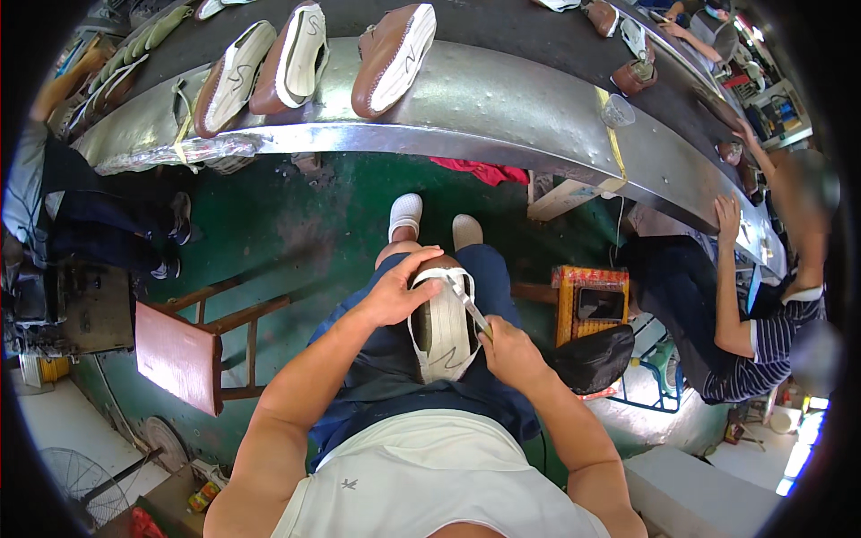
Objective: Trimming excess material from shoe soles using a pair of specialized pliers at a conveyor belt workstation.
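A cream and brown shoe (443, 330) lies across my lap, its brown toe pointing away from me. My left hand (401, 291) grips it by the toe end, with the thumb resting near the cream edge. Closed around the handle of a slim metal hand tool (471, 308) is my right hand (513, 351). The tool's tip meets the light edging at the upper right of the shoe. Its exact kind is too small to make out.
Brown and cream shoes (395, 61) stand on a long metal-edged bench (502, 103) ahead. A wooden stool (178, 354) stands at left. To the right, a phone (600, 304) lies on an orange seat (572, 314), near a co-worker in a striped shirt (778, 342). Another person (99, 220) is far left.
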`<state>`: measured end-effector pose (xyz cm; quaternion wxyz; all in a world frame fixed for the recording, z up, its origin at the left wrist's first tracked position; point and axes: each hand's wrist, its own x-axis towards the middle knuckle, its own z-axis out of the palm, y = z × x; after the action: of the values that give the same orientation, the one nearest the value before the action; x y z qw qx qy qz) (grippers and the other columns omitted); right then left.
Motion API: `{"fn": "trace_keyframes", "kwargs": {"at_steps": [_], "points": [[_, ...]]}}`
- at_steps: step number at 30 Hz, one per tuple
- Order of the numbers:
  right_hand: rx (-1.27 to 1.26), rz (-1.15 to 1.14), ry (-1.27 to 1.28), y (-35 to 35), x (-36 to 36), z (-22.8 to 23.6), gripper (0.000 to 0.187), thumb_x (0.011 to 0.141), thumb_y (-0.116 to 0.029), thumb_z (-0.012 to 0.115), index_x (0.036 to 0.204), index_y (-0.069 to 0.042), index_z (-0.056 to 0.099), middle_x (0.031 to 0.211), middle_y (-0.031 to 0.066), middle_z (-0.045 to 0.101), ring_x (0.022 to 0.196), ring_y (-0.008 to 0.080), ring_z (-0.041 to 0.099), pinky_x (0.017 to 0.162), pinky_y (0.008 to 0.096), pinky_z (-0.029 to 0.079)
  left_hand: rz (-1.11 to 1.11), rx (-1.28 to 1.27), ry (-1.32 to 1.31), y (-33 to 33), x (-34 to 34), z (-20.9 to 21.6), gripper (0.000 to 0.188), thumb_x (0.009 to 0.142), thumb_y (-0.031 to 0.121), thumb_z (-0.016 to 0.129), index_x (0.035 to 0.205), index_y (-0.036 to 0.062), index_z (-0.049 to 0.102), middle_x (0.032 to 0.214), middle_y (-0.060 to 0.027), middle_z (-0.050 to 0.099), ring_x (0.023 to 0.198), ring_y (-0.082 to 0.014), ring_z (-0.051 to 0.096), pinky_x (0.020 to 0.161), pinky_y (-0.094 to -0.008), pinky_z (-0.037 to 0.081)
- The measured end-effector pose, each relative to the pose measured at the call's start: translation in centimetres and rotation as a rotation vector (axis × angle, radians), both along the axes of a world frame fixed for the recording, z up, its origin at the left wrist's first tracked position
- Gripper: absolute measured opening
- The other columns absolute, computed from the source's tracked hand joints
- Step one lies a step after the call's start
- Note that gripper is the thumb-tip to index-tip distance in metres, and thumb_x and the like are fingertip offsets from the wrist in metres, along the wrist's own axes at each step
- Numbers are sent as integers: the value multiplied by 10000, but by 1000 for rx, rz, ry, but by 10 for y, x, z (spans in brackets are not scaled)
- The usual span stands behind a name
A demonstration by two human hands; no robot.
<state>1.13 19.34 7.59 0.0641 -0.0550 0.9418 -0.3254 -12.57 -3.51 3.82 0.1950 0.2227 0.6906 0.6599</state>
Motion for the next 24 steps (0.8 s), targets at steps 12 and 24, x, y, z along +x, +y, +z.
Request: {"fn": "trace_keyframes", "kwargs": {"at_steps": [12, 24], "points": [[-393, -133, -279, 5, -63, 63, 306, 1056, -258, 461, 1047, 18, 595, 794, 105, 682, 735, 177, 673, 701, 351, 545, 47, -24, -315, 16, -17, -7, 444, 964, 89, 670, 1395, 70, 565, 1303, -51, 571, 1232, -162, 539, 1072, -315, 426], [-570, -517, -431, 5, -7, -39, 320, 953, -261, 701, 1026, 23, 574, 771, 60, 625, 608, 140, 634, 557, 303, 528, 210, -416, -413, 16, 68, -15, 543, 963, 207, 581, 1444, -19, 475, 1355, -276, 598, 1289, -390, 581, 1085, -378, 440]]}}
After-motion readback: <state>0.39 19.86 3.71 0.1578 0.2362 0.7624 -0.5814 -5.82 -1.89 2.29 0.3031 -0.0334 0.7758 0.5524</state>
